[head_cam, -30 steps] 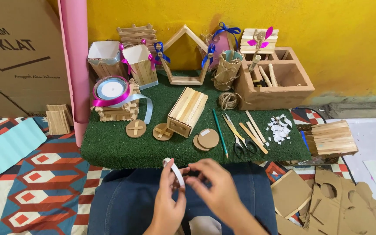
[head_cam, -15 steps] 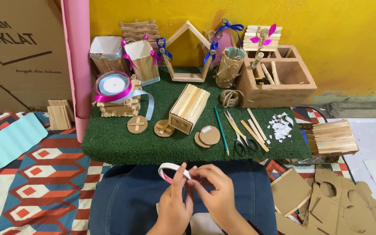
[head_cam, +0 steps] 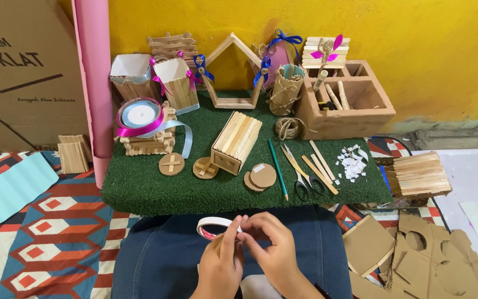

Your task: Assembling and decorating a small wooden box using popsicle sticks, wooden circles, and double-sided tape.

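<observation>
Your left hand (head_cam: 221, 264) cradles the small white roll of double-sided tape (head_cam: 215, 227) upright over your lap while your right hand (head_cam: 270, 249), just beside it, pinches at its rim, fingertips pressed together as if to find the loose end.

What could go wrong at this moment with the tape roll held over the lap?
The left hand and right hand pinch at the small white tape roll above the lap, unsupported; it might slip and drop. The fingertips crowd one spot on the roll, so any freed tape could stick to them or to itself.
</observation>
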